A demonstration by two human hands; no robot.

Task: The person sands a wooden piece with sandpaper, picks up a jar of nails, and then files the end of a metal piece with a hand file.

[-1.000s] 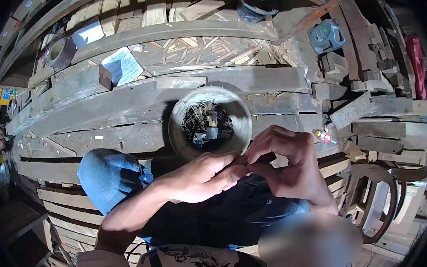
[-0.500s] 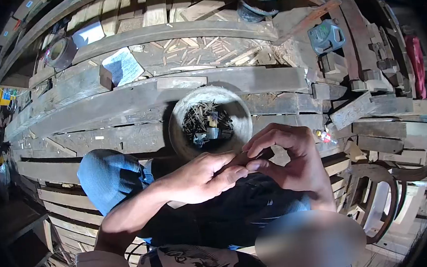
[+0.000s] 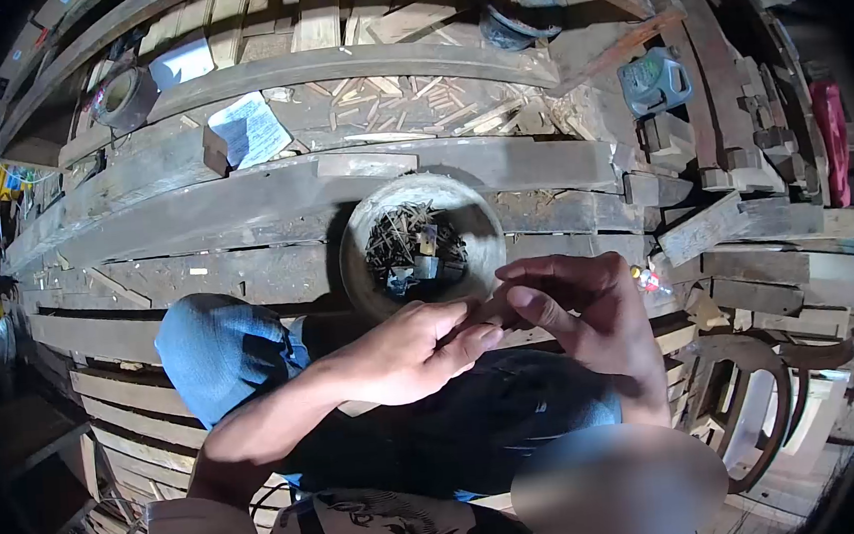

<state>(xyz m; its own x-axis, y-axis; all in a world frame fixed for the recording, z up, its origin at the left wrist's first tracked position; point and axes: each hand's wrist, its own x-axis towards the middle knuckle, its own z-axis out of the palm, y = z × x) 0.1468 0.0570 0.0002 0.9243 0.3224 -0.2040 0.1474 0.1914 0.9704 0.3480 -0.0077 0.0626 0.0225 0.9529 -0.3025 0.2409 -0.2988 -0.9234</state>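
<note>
Sitting over a stack of weathered planks [image 3: 241, 196], the person has both hands drawn together just below a round bowl [image 3: 421, 243] heaped with dark nails. The left hand [image 3: 404, 354] lies palm down, fingers curled loosely with the tips pressed against a small pale piece of wood [image 3: 495, 307]; the right hand [image 3: 581, 315] meets it from the other side, thumb and forefinger pinched narrowly on that same piece, which sits between the two hands, near the bowl's lower rim. A knee in blue denim [image 3: 223, 348] juts out to the left of the bowl. Farther back, a sheet of paper [image 3: 248, 128] rests on the planks, a roll of tape [image 3: 123, 98] beyond it, and a grey-blue jug [image 3: 655, 78] stands off to the right.
</note>
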